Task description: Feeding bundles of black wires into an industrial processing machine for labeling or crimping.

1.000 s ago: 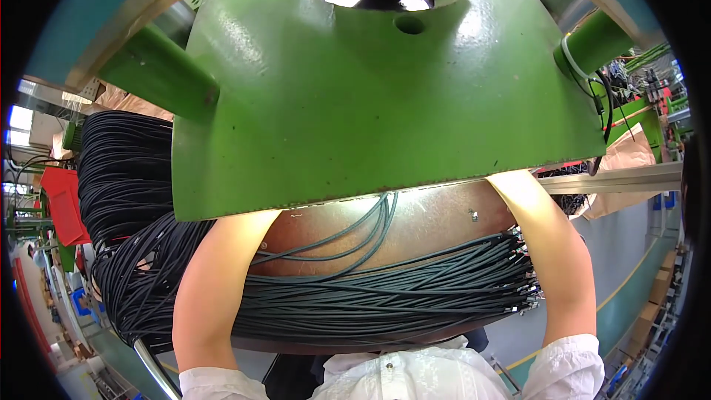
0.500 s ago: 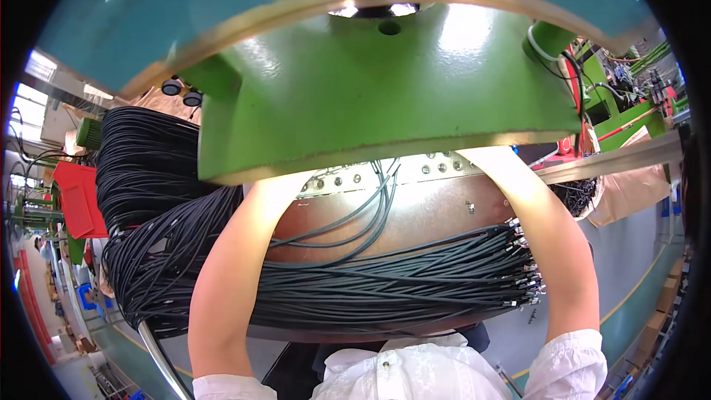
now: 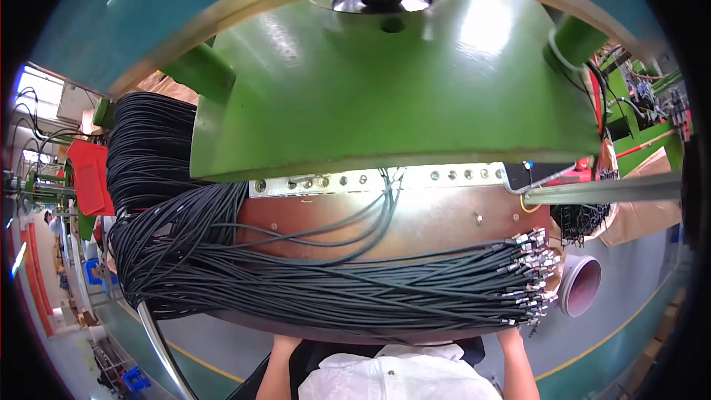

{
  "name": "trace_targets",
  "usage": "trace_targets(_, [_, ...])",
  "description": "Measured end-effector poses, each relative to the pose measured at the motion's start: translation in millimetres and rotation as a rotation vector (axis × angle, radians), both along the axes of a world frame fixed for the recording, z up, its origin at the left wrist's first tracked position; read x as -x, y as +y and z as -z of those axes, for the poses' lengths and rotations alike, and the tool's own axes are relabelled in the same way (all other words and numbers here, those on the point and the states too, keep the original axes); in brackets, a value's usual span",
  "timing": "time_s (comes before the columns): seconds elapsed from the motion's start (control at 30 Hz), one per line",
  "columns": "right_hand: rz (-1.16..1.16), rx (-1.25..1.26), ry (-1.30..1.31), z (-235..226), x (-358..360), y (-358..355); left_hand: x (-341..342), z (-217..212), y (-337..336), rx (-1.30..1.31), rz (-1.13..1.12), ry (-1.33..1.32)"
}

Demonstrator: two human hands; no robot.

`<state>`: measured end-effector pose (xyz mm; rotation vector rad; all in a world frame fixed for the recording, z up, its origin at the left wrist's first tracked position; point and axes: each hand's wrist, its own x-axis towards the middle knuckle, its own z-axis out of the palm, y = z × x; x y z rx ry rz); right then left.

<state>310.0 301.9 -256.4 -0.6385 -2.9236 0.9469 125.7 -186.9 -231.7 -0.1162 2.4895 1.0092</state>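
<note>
My left hand (image 3: 286, 343) is at the near edge of the brown work table (image 3: 437, 215), its fingers hidden below the edge. Against the same edge, farther right, my right hand (image 3: 509, 337) also has its fingers out of sight. What either hand touches or holds there cannot be made out. Just beyond them lies a thick bundle of black cables (image 3: 355, 289), its metal-tipped ends (image 3: 529, 281) gathered at the right. Several loose cables (image 3: 378, 226) curve up to a metal mould plate (image 3: 426, 176) and pass out of sight beneath the green machine head (image 3: 392, 96).
A large hanging mass of black cable (image 3: 152, 152) stands at the left by a red bin (image 3: 90, 174). A metal rail (image 3: 607, 189) juts in at the right, above a round pinkish container (image 3: 581, 287). A metal tube (image 3: 159, 348) slants down at lower left.
Both hands have pulled back from under the green machine head to the table's near edge. The cables running to the mould plate stay in place. The view has shifted slightly.
</note>
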Motion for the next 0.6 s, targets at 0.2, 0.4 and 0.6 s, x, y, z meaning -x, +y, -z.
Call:
trace_targets(0.2, [0.029,0.326,0.081,5,8,2,16,-4,17,0.175,0.191,0.254])
trace_targets(0.4, [-0.138,-0.169,0.019,51,4,16,19,-16,37,0.301,0.172,0.192])
trace_targets(0.6, [-0.001,0.071,0.293,18,38,-2,13,-21,48,0.177,0.033,0.584])
